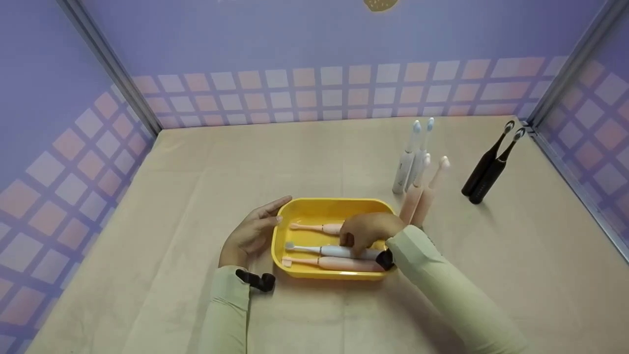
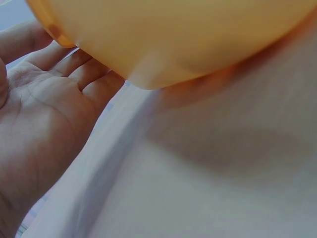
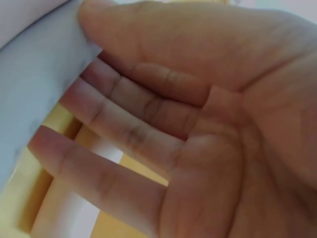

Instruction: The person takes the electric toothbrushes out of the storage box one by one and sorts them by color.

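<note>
A yellow tray [image 1: 339, 276] holds electric toothbrushes lying on their sides. My left hand [image 1: 253, 231] grips its left end, thumb at the rim and fingers along the outer wall [image 2: 148, 44]. Inside the tray, my right hand [image 1: 371, 231] pinches the handle of a white electric toothbrush [image 1: 334, 251] between thumb and fingertips; the handle also shows close up in the right wrist view [image 3: 39, 94]. One pink electric toothbrush [image 1: 346, 264] lies along the near wall. Another pink one [image 1: 309, 227] is farther back, its handle end hidden behind the right hand.
Behind the tray's right end, two pink electric toothbrushes [image 1: 423, 206] stand upright, with two white ones [image 1: 404, 169] behind them. Two black ones [image 1: 484, 177] stand farther right. Patterned walls [image 1: 331, 88] enclose the cloth-covered table [image 1: 236, 162] at the back and sides.
</note>
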Action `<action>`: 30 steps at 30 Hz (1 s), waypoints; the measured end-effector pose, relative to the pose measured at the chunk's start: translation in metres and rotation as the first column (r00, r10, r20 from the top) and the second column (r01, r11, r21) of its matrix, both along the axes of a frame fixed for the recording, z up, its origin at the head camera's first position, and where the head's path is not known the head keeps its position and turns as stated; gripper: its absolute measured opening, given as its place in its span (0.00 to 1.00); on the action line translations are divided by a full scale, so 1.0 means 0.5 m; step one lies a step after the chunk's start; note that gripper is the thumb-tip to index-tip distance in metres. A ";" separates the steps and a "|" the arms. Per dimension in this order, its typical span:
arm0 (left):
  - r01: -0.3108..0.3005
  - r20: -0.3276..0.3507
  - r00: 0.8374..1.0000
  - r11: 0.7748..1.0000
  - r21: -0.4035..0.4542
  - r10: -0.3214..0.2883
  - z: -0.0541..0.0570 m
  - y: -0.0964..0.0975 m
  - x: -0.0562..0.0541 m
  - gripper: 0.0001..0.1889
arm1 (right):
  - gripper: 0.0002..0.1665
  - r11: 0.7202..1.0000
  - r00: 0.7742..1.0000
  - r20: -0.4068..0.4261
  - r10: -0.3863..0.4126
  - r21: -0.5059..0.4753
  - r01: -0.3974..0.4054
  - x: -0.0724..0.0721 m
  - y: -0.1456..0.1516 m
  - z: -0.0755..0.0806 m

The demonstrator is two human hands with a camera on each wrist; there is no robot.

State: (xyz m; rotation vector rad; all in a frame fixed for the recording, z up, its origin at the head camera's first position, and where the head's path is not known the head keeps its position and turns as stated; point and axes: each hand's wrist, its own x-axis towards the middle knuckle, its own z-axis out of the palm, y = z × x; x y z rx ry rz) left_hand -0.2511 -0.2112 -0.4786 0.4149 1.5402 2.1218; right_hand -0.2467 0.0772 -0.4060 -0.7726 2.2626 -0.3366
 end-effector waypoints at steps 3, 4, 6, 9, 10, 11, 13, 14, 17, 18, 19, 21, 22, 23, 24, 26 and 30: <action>0.004 0.002 1.000 1.000 -0.002 -0.004 0.001 0.000 0.000 0.31 | 0.18 1.000 1.000 -0.019 0.015 0.000 -0.015 0.000 -0.001 -0.002; 0.004 0.003 1.000 1.000 -0.002 -0.004 0.001 0.001 0.000 0.31 | 0.17 1.000 1.000 -0.024 0.019 0.001 -0.019 -0.001 -0.001 -0.003; 0.000 0.010 1.000 1.000 0.000 0.000 0.002 0.001 0.001 0.31 | 0.16 1.000 0.999 -0.026 0.023 0.000 -0.023 -0.001 -0.001 -0.003; -0.009 0.016 1.000 1.000 -0.001 0.009 0.004 0.002 0.001 0.30 | 0.15 0.999 0.999 -0.028 0.036 -0.002 -0.036 -0.002 -0.001 -0.004; -0.011 0.017 1.000 1.000 -0.001 0.011 0.004 0.002 0.001 0.30 | 0.15 0.999 0.999 -0.030 0.040 -0.002 -0.040 -0.002 -0.001 -0.004; -0.011 0.016 1.000 1.000 -0.002 0.011 0.004 0.002 0.001 0.30 | 0.15 0.999 0.998 -0.032 0.045 -0.002 -0.045 -0.003 -0.002 -0.004; -0.009 0.013 1.000 1.000 -0.002 0.009 0.005 0.002 0.002 0.30 | 0.14 0.999 0.998 -0.031 0.049 -0.003 -0.050 -0.004 -0.002 -0.005; -0.006 0.011 1.000 1.000 -0.002 0.006 0.005 0.002 0.002 0.30 | 0.14 0.999 0.998 -0.027 0.048 -0.003 -0.048 -0.005 -0.002 -0.006; 0.001 0.006 1.000 1.000 0.000 -0.001 0.005 0.001 0.003 0.31 | 0.14 0.999 0.999 -0.013 0.041 -0.008 -0.041 -0.006 -0.001 -0.006; 0.000 0.006 1.000 1.000 0.001 0.000 0.005 0.001 0.003 0.31 | 0.14 0.999 0.999 -0.010 0.042 -0.009 -0.042 -0.007 0.000 -0.007; 0.000 0.007 1.000 1.000 0.001 0.000 0.005 0.001 0.003 0.31 | 0.15 0.999 0.999 -0.008 0.043 -0.010 -0.043 -0.007 0.000 -0.007; -0.003 0.007 1.000 1.000 -0.001 0.003 0.004 0.001 0.003 0.31 | 0.15 0.998 0.999 -0.009 0.054 -0.016 -0.054 -0.009 0.002 -0.008; -0.004 0.009 1.000 1.000 0.000 0.004 0.004 0.001 0.003 0.31 | 0.15 0.998 0.998 -0.010 0.060 -0.019 -0.060 -0.009 0.002 -0.008; -0.005 0.010 1.000 1.000 0.001 0.005 0.004 0.001 0.002 0.31 | 0.16 0.998 0.998 -0.010 0.063 -0.021 -0.063 -0.010 0.003 -0.009; -0.004 0.010 1.000 1.000 0.000 0.004 0.004 0.001 0.002 0.31 | 0.15 0.998 0.998 -0.006 0.064 -0.025 -0.065 -0.010 0.004 -0.009; -0.001 0.008 1.000 1.000 0.000 0.001 0.003 0.001 0.002 0.31 | 0.15 0.997 0.998 0.003 0.061 -0.038 -0.061 -0.011 0.005 -0.010; -0.006 0.013 1.000 1.000 0.002 0.006 0.002 0.001 0.000 0.31 | 0.14 0.998 0.999 0.016 0.042 -0.057 -0.041 -0.011 0.007 -0.011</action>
